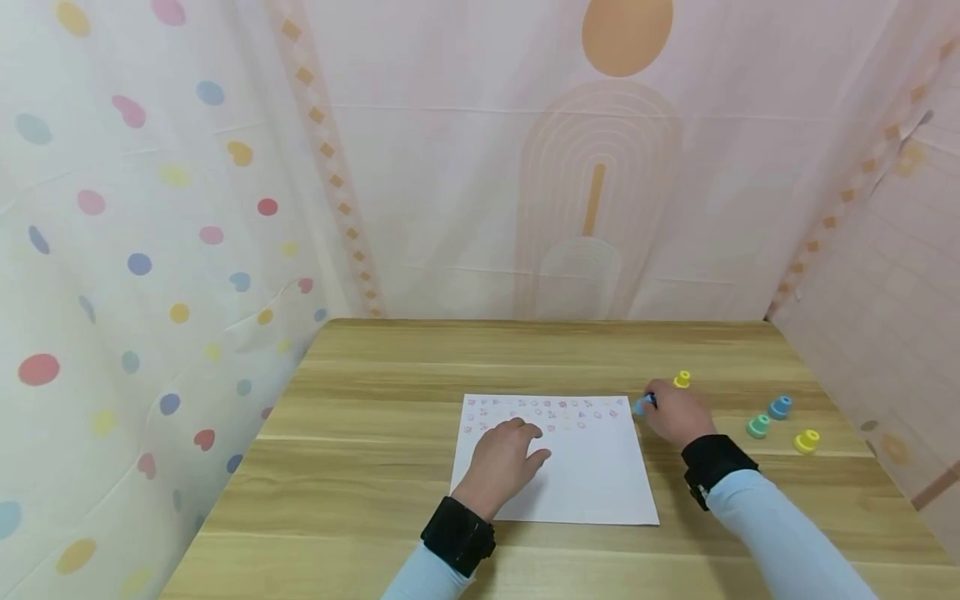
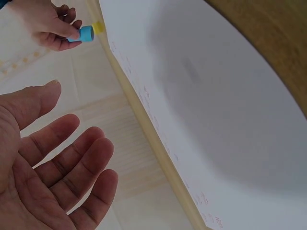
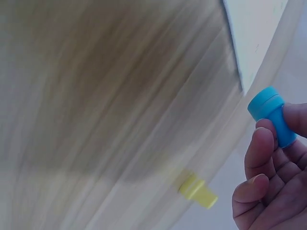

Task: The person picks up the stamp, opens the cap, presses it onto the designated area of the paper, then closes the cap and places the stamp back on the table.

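"Who has the blue stamper (image 3: 266,105)?"

"A person's right hand (image 1: 678,414), thumb and fingers clamped on it, its lighter end jutting out to the left of that hand, near a corner of a white sheet of paper (image 1: 585,487)."

"And the left hand (image 1: 501,462)?"

"Over the sheet, thumb and fingers apart and loosely bent. Whether it touches the paper, I cannot tell. Rows of small reddish and purple marks (image 1: 551,414) run beyond its fingertips and off to their right; bare paper spreads to the right of its thumb."

"What else is on the counter (image 1: 360,417)?"

"A yellow stamper (image 1: 682,379) stands just beyond the right hand. To the right of that hand, a cluster of three: a green stamper (image 1: 758,427) nearest, a second blue stamper (image 1: 780,407) slightly farther off, and a second yellow stamper (image 1: 807,442) farthest right. Black bands (image 1: 721,465) circle both wrists, behind the hands."
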### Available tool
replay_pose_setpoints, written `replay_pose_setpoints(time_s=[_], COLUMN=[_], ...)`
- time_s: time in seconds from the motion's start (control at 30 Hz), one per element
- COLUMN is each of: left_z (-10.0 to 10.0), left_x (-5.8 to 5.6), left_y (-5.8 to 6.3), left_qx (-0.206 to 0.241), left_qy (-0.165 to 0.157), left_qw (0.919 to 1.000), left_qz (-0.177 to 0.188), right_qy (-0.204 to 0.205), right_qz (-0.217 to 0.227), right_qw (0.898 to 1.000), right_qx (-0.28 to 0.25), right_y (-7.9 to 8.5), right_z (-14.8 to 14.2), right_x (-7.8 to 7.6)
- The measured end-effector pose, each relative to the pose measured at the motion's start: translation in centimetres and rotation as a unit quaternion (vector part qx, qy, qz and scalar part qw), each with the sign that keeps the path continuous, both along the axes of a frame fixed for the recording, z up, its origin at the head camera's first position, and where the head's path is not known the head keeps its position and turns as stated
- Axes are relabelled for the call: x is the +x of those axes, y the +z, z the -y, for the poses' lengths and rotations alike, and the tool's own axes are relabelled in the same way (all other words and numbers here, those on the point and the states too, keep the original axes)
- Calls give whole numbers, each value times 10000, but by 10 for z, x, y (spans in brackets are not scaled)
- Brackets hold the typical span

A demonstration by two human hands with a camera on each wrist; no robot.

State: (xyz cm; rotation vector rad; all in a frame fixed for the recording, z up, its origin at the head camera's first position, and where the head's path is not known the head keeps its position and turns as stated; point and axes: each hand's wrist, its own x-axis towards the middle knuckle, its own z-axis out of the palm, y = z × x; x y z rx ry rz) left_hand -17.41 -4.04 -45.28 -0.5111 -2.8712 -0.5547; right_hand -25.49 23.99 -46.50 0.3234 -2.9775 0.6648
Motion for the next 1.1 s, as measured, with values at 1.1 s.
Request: replay_pose_setpoints(time_s=[1.1], left_z=[-4], left_x=[-1], left_y=[1], left_qx=[-5], left_qy=[-11], left_qw=[10000], left_qz=[88], right_qy=[-1], right_qz=[1793], right_qw=[9410], right_qx=[-2869], right_y=[5], right_z=[93], right_x=[43])
